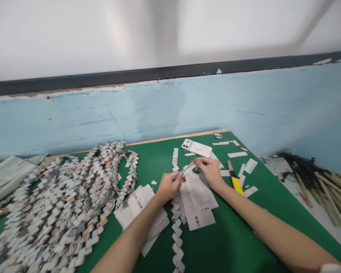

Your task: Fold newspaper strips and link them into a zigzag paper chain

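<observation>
Between my two hands stretches a narrow strip of printed paper. My left hand pinches its lower left end, and my right hand pinches the upper right end. Beneath my left hand a zigzag folded-paper chain runs down toward the near edge of the view. Sheets of printed paper lie under and below my hands. Another stack of cut paper rests to the left, partly covered by my left forearm. A yellow-handled utility knife lies beside my right forearm.
A large heap of folded-paper chain covers the left side of the green table. Behind my hands lies a white phone. Paper strips are scattered at the right. Wooden sticks lie beyond the table's right edge, and a blue wall stands behind.
</observation>
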`<state>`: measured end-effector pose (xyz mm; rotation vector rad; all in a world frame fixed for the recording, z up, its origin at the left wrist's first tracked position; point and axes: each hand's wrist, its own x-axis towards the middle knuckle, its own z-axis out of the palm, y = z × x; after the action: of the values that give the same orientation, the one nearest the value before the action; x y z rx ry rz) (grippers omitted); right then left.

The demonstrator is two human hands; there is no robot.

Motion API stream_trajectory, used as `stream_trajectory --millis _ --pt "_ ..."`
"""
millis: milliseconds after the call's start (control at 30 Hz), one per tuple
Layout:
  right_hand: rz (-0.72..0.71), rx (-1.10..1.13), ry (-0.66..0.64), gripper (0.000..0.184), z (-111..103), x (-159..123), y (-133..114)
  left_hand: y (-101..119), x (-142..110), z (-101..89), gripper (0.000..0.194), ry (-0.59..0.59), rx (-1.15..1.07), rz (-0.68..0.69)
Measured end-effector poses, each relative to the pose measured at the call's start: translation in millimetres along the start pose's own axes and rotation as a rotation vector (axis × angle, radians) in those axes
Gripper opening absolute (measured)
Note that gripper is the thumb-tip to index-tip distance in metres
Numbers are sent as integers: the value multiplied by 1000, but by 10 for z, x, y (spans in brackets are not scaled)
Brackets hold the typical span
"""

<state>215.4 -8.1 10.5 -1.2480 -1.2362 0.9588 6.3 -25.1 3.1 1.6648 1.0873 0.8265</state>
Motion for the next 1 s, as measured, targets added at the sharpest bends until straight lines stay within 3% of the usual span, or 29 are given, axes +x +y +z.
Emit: stream_trajectory --millis 367,633,833,1000 --pt "52 224 -132 38 40 -23 -45 34 25 -21 54 191 -323 -88" --pt "106 370 -157 17 41 -22 9 39 -29 -67 42 154 -371 -60" --pt "56 274 -151 13 31 -30 -3 18 -31 -67 38 -9 -417 21" --pt "-12 234 -133 17 15 -35 15 -47 39 -5 35 29 -347 12"
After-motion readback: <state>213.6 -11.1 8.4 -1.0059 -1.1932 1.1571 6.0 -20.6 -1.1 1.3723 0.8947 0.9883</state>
